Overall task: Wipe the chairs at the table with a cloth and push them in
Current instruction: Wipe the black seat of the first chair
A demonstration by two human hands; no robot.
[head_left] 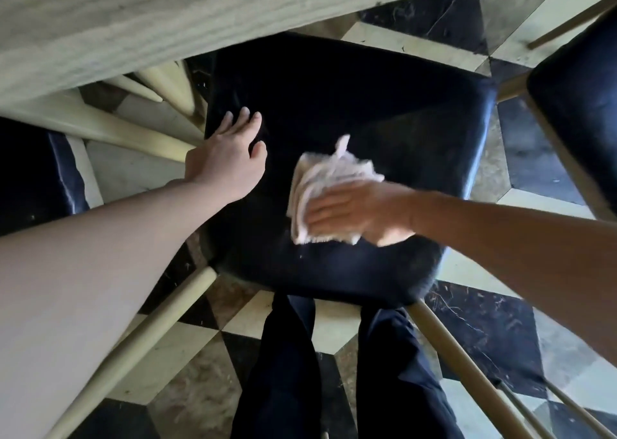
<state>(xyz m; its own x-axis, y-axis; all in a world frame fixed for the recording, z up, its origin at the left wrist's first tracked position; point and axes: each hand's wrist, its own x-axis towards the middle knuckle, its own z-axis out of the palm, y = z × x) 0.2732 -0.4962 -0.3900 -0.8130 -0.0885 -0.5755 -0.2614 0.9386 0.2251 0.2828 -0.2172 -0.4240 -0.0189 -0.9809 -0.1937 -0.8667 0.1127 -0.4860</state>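
A: Where's the work right now?

B: Centre of the frame. The dark padded chair seat [350, 111] sits partly under the table [167, 14], whose edge crosses the upper left. The white cloth [329, 181] lies bunched on the seat, a little right of centre.

A: And the grip on it?

B: The right hand [359, 213] lies flat over the cloth, fingers straight, pressing it down rather than clenching it. The hand looks smeared, so I'd guess it's mid-stroke, though I can't be sure.

A: The other one?

B: The left hand [230, 158] reaches in from the lower left, fingers spread and relaxed on the seat's left edge, grasping nothing. It seems to be steadying the chair.

A: How would you finish this step well?

B: Keep the palm flat, work overlapping strokes to the far edge beneath the table, then the near rim. The neighbouring seats, far left [33, 171] and upper right [581, 94], presumably need wiping too before everything is pushed in.
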